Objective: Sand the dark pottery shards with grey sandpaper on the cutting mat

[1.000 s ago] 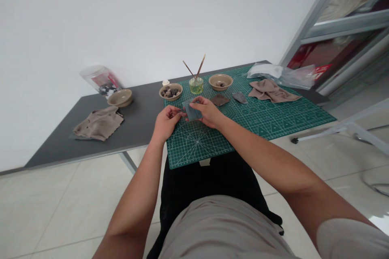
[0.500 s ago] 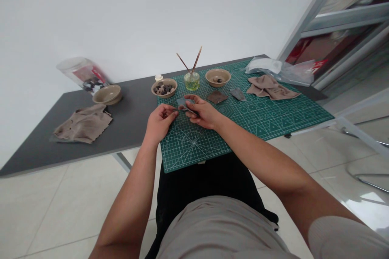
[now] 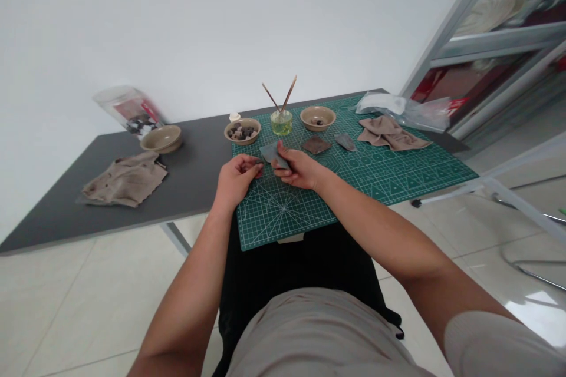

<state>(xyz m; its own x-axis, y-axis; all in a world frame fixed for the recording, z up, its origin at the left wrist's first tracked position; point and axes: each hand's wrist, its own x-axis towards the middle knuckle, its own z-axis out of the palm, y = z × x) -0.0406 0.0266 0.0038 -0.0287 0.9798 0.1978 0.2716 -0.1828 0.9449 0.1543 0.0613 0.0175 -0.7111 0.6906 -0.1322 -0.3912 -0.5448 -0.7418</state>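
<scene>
My right hand (image 3: 297,168) is closed round a bent piece of blue-grey sandpaper (image 3: 269,153), its thumb lying on top. Close beside it on the left, my left hand (image 3: 239,178) pinches a small dark piece (image 3: 259,161) between thumb and fingertips; its exact shape is too small to tell. Both hands are over the green cutting mat (image 3: 283,218). Just beyond them, a brown sheet (image 3: 316,144) and a grey sheet (image 3: 345,142) lie on the mat. A tan bowl (image 3: 242,140) behind my left hand holds several small dark and tan cubes.
A glass jar (image 3: 281,123) of yellow-green liquid holds two brushes. Right of it stands a bowl (image 3: 318,111) with a few small pieces. A brown cloth (image 3: 391,132) and plastic bag (image 3: 402,109) lie right; another cloth (image 3: 126,179), bowl (image 3: 161,138) and clear tub (image 3: 128,109) are left.
My hands have moved slightly apart. The sandpaper has come away from the small piece in my left hand, and more of the sheet shows. The view has shifted a little.
</scene>
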